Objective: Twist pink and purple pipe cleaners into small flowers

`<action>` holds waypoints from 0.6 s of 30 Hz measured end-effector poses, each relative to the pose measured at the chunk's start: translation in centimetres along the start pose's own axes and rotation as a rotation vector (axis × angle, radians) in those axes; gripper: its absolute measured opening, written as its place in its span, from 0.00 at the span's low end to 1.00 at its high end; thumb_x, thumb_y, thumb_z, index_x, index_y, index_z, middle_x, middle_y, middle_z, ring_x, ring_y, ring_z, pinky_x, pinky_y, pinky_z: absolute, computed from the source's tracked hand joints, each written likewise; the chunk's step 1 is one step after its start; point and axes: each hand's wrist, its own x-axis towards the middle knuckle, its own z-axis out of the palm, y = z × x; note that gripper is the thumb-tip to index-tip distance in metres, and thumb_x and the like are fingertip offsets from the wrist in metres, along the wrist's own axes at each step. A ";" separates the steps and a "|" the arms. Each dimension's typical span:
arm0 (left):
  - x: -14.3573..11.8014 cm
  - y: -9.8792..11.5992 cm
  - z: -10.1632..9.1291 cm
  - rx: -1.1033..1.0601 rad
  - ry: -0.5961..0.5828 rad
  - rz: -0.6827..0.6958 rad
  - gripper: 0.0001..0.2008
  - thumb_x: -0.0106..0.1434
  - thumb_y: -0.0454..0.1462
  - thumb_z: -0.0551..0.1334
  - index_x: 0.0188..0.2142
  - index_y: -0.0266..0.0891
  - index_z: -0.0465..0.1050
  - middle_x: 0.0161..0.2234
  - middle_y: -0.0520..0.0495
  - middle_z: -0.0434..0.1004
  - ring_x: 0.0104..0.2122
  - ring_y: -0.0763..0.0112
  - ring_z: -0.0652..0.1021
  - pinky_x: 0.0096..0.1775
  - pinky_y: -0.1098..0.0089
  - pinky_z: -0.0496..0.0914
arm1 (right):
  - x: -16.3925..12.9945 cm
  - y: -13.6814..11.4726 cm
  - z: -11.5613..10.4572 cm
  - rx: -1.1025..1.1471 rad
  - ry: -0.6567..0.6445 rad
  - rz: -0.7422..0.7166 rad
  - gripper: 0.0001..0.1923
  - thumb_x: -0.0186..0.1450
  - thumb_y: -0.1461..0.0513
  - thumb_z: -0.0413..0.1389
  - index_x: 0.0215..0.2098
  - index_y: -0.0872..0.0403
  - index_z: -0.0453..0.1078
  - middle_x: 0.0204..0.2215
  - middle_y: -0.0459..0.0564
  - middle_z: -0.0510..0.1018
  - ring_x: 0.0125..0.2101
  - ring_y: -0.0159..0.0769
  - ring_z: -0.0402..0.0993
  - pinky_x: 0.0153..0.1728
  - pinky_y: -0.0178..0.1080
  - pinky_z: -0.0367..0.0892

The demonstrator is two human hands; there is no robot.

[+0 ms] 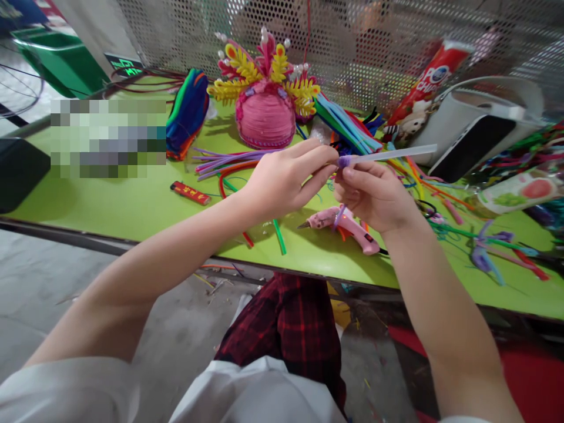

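Above the table, a translucent white stick points to the right, with a purple pipe cleaner wound tightly round its left end. My right hand pinches the stick at this coil between thumb and fingers. At the coil's left end, the closed fingertips of my left hand grip the purple pipe cleaner; their exact contact is partly hidden. A loose purple length hangs below my right fingers. Beneath the hands lies a pink glue gun, its nozzle pointing left.
Behind my hands stands a pink wound-yarn headpiece with yellow sprigs. Pipe-cleaner bundles, a red lighter and scraps lie on the green table. A chips can, a grey container and a phone are at right.
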 end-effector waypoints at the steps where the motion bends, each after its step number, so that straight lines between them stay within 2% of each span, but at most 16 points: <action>1: 0.0 0.0 -0.1 0.022 -0.010 -0.008 0.17 0.77 0.42 0.49 0.48 0.39 0.75 0.40 0.42 0.81 0.38 0.68 0.81 0.35 0.67 0.67 | -0.1 0.2 0.1 -0.043 0.051 -0.047 0.17 0.53 0.51 0.71 0.28 0.51 0.72 0.21 0.39 0.67 0.19 0.23 0.52 0.20 0.33 0.51; 6: 0.1 0.3 -0.3 0.105 -0.021 -0.074 0.18 0.77 0.43 0.48 0.45 0.41 0.75 0.38 0.44 0.81 0.37 0.68 0.81 0.33 0.66 0.65 | -1.0 0.1 0.7 -0.395 0.198 -0.331 0.05 0.65 0.57 0.65 0.33 0.49 0.76 0.26 0.43 0.75 0.25 0.30 0.66 0.28 0.38 0.65; 9: 0.2 0.2 -0.2 0.071 -0.003 -0.079 0.16 0.77 0.43 0.49 0.42 0.41 0.74 0.36 0.45 0.81 0.37 0.68 0.81 0.34 0.66 0.66 | -1.4 -0.4 0.9 -0.779 0.260 -0.573 0.08 0.70 0.56 0.60 0.34 0.48 0.76 0.31 0.48 0.79 0.30 0.36 0.72 0.34 0.42 0.69; 11: 0.4 0.0 -0.2 0.005 0.005 -0.060 0.15 0.77 0.42 0.49 0.42 0.41 0.73 0.35 0.44 0.81 0.38 0.67 0.81 0.36 0.66 0.69 | -1.6 -0.6 0.8 -0.924 0.277 -0.677 0.08 0.72 0.56 0.58 0.35 0.48 0.76 0.33 0.49 0.81 0.33 0.38 0.75 0.37 0.43 0.70; 18: 0.6 0.6 -0.7 -0.175 0.023 -0.037 0.15 0.77 0.41 0.49 0.43 0.42 0.73 0.37 0.43 0.81 0.39 0.67 0.81 0.42 0.65 0.74 | -1.8 -0.3 0.6 -0.964 0.304 -0.695 0.13 0.75 0.53 0.55 0.35 0.48 0.74 0.27 0.48 0.77 0.28 0.37 0.71 0.33 0.43 0.67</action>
